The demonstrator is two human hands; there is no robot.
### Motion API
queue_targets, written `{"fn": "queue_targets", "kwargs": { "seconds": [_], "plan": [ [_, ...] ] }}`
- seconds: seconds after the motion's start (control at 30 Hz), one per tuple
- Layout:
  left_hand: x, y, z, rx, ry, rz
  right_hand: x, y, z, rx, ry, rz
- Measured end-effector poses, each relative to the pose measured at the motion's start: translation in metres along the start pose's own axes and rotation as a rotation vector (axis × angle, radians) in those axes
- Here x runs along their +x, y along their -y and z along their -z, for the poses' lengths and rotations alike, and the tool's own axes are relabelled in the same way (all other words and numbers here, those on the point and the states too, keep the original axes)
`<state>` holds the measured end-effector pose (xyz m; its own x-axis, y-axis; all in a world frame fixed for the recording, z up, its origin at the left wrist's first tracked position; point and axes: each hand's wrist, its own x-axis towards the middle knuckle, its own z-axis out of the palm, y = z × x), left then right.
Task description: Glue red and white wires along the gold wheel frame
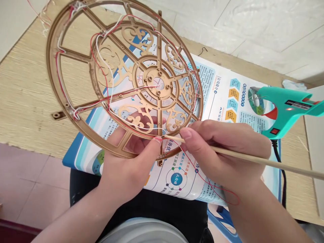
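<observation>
Now | left hand (129, 167) clamped on frame rim (52, 57) | right hand (225, 152) pinching wooden stick (253, 158)

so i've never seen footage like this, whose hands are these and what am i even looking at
This is a single picture from a camera worn on a person's head, so you are looking down over their own two hands, and no machine is involved. The left hand grips the rim of a round gold lattice frame, which has thin red and white wires running along it. The right hand holds a thin wooden stick much like a pen, with its tip at the rim beside the left thumb. Under the frame is a printed sheet with blue and orange panels, lying partly on a woven beige surface. A teal hot glue gun lies to the right.
</observation>
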<state>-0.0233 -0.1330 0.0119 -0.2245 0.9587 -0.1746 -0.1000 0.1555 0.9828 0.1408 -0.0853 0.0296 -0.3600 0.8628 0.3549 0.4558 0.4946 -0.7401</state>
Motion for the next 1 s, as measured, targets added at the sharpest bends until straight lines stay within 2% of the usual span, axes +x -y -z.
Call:
{"fn": "queue_targets", "kwargs": {
  "seconds": [0.17,0.27,0.4,0.57,0.83,1.0],
  "plan": [
    [0.004,0.002,0.009,0.039,0.140,0.024,0.001,0.000,-0.002,0.037,0.029,-0.001],
    [0.002,0.002,0.006,-0.007,0.065,0.009,0.001,0.000,-0.003,0.039,0.011,0.003],
    [-0.001,0.000,-0.001,-0.092,0.044,0.028,0.000,-0.001,-0.002,0.047,-0.018,-0.020],
    [0.000,-0.002,-0.005,-0.200,-0.010,0.040,0.000,-0.003,-0.003,0.035,0.013,-0.018],
    [-0.001,-0.001,-0.004,-0.132,0.000,0.014,0.000,-0.002,-0.001,-0.019,0.036,-0.035],
    [-0.001,-0.003,-0.004,-0.065,-0.050,0.015,0.001,-0.002,0.001,0.001,0.044,0.016]
  ]
}}
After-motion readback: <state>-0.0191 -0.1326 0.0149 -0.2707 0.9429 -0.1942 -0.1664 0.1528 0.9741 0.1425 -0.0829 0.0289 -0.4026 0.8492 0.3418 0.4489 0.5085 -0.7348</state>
